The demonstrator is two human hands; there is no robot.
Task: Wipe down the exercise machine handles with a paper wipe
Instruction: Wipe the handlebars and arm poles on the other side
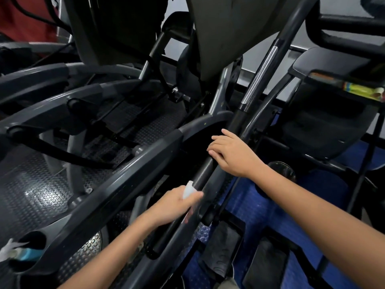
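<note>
L hand (173, 205) grips a small crumpled white paper wipe (188, 189), pressed against the long black foam-covered machine handle (200, 176); hand is blurred. R hand (231, 155), just up the same handle from the L, lies over it w/ fingers loosely spread, holding nothing. Above the R hand the handle carries a shiny chrome sleeve (260, 74). Well to the L hand's lower left, a round black cup holder (31, 243) holds a blue-and-white spray bottle (18, 252). Blue carpet (260, 207) lies under the R forearm.
</note>
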